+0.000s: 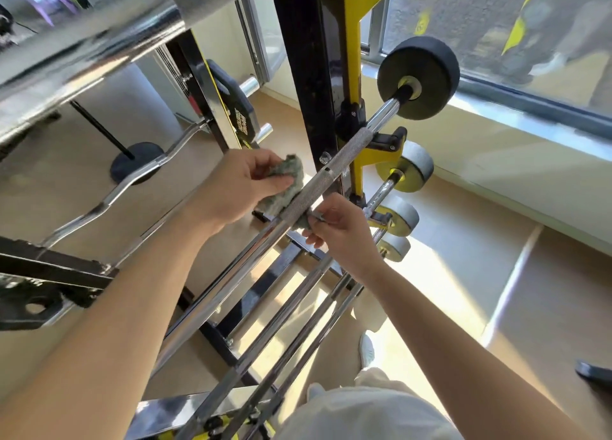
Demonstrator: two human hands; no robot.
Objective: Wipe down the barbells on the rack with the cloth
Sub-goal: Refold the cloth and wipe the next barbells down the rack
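A chrome barbell with a knurled grip and a black end weight lies across a black and yellow rack. A grey-green cloth is draped under and around its shaft. My left hand grips the cloth's upper end on the far side of the bar. My right hand pinches the cloth's lower end on the near side. Lower barbells with grey and yellow end weights rest on the rack below.
A thick chrome bar crosses the top left, close to the camera. A curl bar and a black weight plate sit at the left. A window sill runs along the right. My legs and white shoe stand on the tan floor.
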